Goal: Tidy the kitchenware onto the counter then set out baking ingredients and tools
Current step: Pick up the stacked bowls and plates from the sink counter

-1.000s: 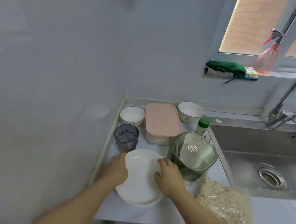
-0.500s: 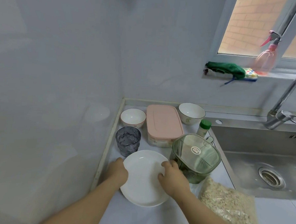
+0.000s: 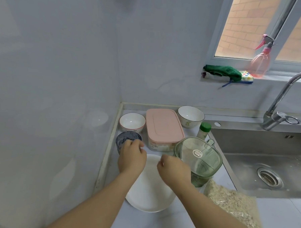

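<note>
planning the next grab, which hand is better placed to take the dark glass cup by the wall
Likely left. The left hand is right at the dark glass cup, while the right hand hovers over the white plate beside the green container.

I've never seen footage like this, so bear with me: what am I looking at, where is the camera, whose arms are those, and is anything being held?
There is no machine here. A person wears a wide-angle camera on the head, so this single view looks down along their own arms. The left hand and right hand hang over a white plate on the counter, fingers loosely curled. The right hand holds nothing. The left hand overlaps a dark glass, and I cannot tell whether it touches it. Behind stand a small bowl, a larger bowl, a pink-lidded box, a green-capped bottle and a clear green container. A bag of oats lies beside the sink.
</note>
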Demonstrator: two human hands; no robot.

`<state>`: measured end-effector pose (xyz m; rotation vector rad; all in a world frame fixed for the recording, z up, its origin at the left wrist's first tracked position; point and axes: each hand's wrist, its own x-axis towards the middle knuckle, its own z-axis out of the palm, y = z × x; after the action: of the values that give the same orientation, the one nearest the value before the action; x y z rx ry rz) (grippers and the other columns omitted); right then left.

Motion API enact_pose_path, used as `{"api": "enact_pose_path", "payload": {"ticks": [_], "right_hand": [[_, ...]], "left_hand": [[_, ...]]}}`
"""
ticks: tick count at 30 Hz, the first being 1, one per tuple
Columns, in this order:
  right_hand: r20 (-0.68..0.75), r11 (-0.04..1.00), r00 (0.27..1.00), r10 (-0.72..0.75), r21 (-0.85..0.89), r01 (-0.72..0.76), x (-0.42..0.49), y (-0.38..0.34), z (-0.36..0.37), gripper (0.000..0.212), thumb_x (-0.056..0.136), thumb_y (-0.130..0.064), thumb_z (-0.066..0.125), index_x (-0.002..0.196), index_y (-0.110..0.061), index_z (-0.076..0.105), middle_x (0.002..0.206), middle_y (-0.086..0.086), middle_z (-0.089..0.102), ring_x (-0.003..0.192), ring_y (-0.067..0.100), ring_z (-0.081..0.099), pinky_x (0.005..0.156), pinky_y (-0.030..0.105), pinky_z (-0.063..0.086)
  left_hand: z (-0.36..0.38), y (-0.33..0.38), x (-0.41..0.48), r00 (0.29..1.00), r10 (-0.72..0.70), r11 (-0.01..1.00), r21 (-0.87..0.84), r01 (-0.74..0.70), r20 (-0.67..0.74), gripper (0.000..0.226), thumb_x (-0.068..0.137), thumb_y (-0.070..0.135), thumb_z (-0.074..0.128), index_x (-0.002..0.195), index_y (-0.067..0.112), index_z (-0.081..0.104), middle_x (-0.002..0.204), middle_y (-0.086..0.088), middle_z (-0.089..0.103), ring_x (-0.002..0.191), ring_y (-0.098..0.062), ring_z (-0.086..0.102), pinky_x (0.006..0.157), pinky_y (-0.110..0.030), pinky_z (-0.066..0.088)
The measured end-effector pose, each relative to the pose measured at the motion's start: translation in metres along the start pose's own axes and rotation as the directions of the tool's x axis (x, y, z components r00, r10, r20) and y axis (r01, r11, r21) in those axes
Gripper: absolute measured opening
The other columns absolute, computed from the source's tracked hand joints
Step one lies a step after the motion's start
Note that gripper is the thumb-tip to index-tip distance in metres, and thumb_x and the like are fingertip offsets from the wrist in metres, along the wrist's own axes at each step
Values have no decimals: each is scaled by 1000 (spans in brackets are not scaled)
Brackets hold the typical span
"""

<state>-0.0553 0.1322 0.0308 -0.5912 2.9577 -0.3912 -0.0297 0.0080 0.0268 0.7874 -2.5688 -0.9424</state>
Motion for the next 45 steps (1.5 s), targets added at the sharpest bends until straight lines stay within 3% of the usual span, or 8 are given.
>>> {"api": "enact_pose_path", "payload": {"ticks": [4,9,19,23,27,35,39,45], "right_hand": [[-80,990,995,52,132,-41,19,-5,-24,26,92,-24,38,99,-12,59,102,10,64,96,32,58,73,32,42],[-173,950,976,130,304,-73,50,11,-55,31,91,-24,40,119,-21,54,112,6,65,101,27,58,78,32,44],[-232,833,938,258,546,-94,153,132,-123,29,92,-21,43,119,-18,54,111,0,61,87,18,54,74,30,42],[-102,799,948,301,570,-192,209,182,-111,35,92,-18,43,125,-14,51,122,7,58,102,22,53,87,35,45],[65,759,962,267,601,-251,243,203,-90,43,93,-16,44,136,-13,42,134,11,50,114,26,51,84,31,42],[430,434,877,215,762,-480,286,214,-48,40,94,-12,39,134,-8,34,92,14,55,67,29,63,64,36,57],[380,401,872,309,780,-481,291,209,-34,34,86,-5,31,116,-4,47,101,26,62,69,42,68,62,40,60],[186,396,904,386,851,-344,277,198,-71,24,88,-1,29,104,-6,46,88,12,56,54,31,59,59,39,55]], "left_hand": [[-5,20,16,999,19,994,-110,-16,28,23,88,11,46,105,17,61,114,-5,52,97,-25,56,79,-34,48],[-3,56,48,984,108,983,-162,-84,142,24,88,11,47,106,19,59,111,-3,58,96,-21,55,79,-30,45],[61,165,146,956,74,935,-352,32,283,24,88,7,44,74,25,54,83,4,54,91,-23,58,81,-32,49],[114,191,186,931,-33,952,-271,139,362,16,89,8,45,83,18,55,97,-7,55,90,-24,52,80,-31,47],[145,191,203,909,-131,988,-22,152,395,35,91,9,44,126,10,48,127,-12,49,115,-29,49,91,-29,42],[184,193,227,888,-154,985,141,102,433,55,91,12,40,144,10,23,146,-15,31,128,-32,41,102,-34,40],[184,193,228,889,-213,974,11,228,405,51,92,9,39,141,12,28,142,-13,37,123,-30,45,94,-29,40],[158,200,217,958,-128,900,-376,221,257,50,90,8,45,137,14,31,130,-7,48,112,-25,49,85,-26,38]]}}
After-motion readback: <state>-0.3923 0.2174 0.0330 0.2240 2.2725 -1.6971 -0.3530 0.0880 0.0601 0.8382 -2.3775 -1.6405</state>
